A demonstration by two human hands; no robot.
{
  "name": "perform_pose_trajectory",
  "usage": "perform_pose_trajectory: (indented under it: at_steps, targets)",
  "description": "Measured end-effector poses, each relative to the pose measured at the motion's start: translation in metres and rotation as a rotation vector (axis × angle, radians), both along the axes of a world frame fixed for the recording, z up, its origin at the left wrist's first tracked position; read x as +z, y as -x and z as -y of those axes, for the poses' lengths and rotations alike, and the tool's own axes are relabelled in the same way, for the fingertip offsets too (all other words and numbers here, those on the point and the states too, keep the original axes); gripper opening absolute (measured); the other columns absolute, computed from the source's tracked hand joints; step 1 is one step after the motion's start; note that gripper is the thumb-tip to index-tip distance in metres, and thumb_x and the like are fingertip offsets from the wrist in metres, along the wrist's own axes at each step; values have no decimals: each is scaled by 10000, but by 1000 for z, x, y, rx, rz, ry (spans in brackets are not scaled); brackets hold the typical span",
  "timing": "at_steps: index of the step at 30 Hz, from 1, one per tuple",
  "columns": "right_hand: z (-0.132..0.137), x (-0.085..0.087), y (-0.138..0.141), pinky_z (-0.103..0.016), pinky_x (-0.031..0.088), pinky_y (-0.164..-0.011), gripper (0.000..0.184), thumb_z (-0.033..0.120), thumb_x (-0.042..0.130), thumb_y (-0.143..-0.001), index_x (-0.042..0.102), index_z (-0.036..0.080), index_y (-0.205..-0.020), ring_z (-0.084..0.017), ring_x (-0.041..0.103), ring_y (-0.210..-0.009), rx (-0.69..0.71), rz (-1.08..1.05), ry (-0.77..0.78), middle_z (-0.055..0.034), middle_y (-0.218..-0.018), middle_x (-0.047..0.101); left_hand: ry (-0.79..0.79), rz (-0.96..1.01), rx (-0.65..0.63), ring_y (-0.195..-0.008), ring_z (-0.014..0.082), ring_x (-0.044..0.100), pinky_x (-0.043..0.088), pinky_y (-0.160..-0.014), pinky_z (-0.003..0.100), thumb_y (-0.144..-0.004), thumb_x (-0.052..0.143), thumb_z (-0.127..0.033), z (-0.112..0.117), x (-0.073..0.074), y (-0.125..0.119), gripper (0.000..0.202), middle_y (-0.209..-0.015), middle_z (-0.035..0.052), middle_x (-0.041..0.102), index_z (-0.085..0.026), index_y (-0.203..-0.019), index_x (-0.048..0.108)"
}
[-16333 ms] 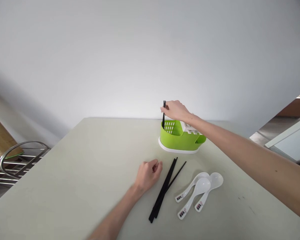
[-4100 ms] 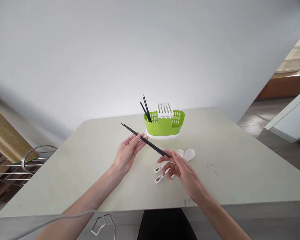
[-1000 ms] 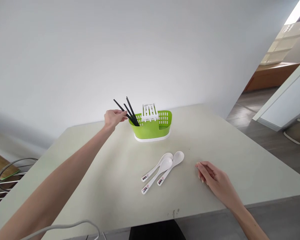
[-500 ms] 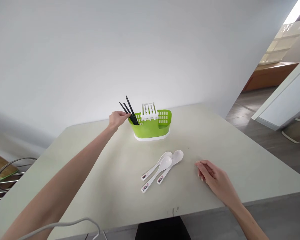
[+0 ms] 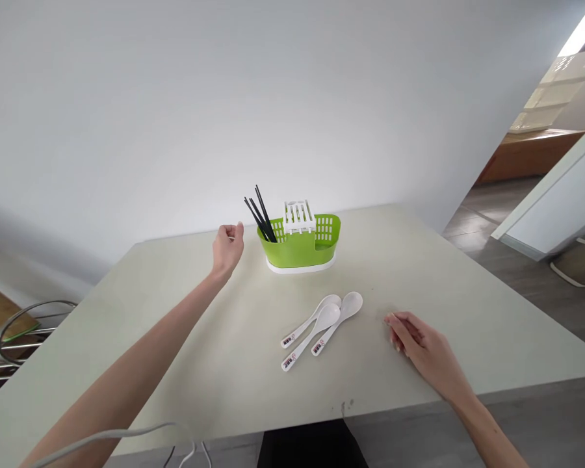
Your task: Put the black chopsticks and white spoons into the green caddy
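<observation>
Black chopsticks (image 5: 268, 229) lean to the left in the left end of a green utensil basket (image 5: 297, 255), which has a white slatted piece (image 5: 299, 218) on its middle and a white base. My left hand (image 5: 228, 248) is just left of the basket, apart from the chopsticks, its fingers curled with nothing seen in them. Three white spoons lie in front of the basket, partly overlapping; the nearest spoon (image 5: 312, 337) has a printed label on its handle. My right hand (image 5: 422, 348) rests on the table to the right of the spoons, fingers loosely curled and holding nothing visible.
The pale table (image 5: 195, 383) stands against a grey-white wall (image 5: 273, 110). A grey cable (image 5: 112, 433) crosses at the lower left, over my left forearm. At the left edge is a metal rack (image 5: 10, 344) with a wooden board (image 5: 0, 312).
My left hand has let go of the chopsticks and drawn back to the left. The chopsticks stay in the basket. My right hand keeps its place; the view has shifted slightly.
</observation>
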State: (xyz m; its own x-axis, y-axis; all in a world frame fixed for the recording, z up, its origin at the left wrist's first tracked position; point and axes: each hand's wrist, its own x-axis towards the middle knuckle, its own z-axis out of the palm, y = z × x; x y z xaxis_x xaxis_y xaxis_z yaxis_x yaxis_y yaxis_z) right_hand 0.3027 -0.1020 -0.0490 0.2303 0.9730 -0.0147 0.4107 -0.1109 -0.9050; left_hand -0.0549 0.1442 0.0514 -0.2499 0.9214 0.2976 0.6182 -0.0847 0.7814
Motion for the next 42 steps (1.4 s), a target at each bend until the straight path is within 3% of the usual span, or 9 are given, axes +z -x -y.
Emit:
perform_pose_trajectory:
  at_steps: [2, 6, 11, 17, 21, 27, 34, 37, 42]
  targets:
    - [0, 1, 0, -305, 453, -598, 479, 691, 504, -993, 660, 245, -914, -186, 577, -603, -4, 9, -5, -18, -667, 637, 51, -70, -143, -775, 186, 641, 474, -707, 285, -1000, 528, -516, 30, -14, -3, 337, -897, 51, 734, -205, -930, 637]
    - [-1, 4, -1, -301, 461, -605, 486, 691, 513, -985, 673, 239, -907, -179, 580, -601, -13, 38, -1, -20, -666, 643, 208, -198, -626, -705, 190, 631, 467, -649, 298, -965, 581, -504, 93, -42, -24, 313, -816, 35, 729, -221, -895, 695]
    - [-1, 0, -3, -294, 469, -614, 499, 702, 512, -981, 679, 232, -947, -176, 582, -604, -23, 34, -10, -15, -673, 643, 201, -343, -726, -750, 200, 642, 472, -658, 324, -966, 581, -494, 131, -50, -61, 305, -936, 42, 708, -226, -1074, 679]
    - [-2, -4, -3, -283, 466, -608, 497, 695, 514, -985, 685, 229, -990, -172, 587, -611, -25, 23, -23, -14, -695, 655, 320, -522, -775, -850, 227, 688, 487, -713, 350, -972, 574, -444, 124, -42, -84, 322, -1022, 43, 732, -216, -1182, 661]
    - [-2, -6, -3, -287, 455, -615, 473, 678, 511, -994, 671, 234, -963, -171, 577, -610, -22, 27, -18, -10, -698, 651, 330, -544, -771, -966, 250, 706, 514, -768, 352, -971, 562, -381, 110, -49, -91, 349, -1084, 62, 747, -221, -1268, 652]
    - [-1, -7, -5, -284, 437, -626, 439, 644, 508, -1011, 660, 233, -979, -165, 560, -623, -16, 26, -7, 0, -705, 633, 335, -564, -728, -1016, 262, 710, 530, -814, 356, -957, 564, -324, 95, -59, -93, 291, -1093, 56, 760, -236, -1201, 697]
    - [-1, -7, -6, -282, 438, -620, 436, 642, 516, -1008, 656, 231, -979, -162, 557, -618, -13, 10, -9, -3, -705, 633, 332, -518, -691, -931, 245, 711, 527, -800, 358, -1002, 518, -475, 94, -55, -101, 385, -1023, 51, 759, -234, -1263, 668]
    - [-1, -4, -4, -283, 443, -615, 446, 652, 520, -1001, 659, 229, -978, -165, 564, -620, -21, -3, -12, -7, -704, 636, 347, -521, -745, -908, 240, 702, 516, -774, 350, -978, 549, -549, 92, -53, -112, 413, -955, 36, 753, -245, -1213, 703]
    - [-1, -2, -4, -287, 456, -619, 450, 654, 518, -1003, 668, 230, -1002, -168, 566, -619, -25, -25, -9, -12, -717, 643, 340, -575, -842, -942, 231, 697, 499, -765, 333, -961, 610, -487, 82, -52, -131, 284, -966, 22, 763, -265, -1045, 767]
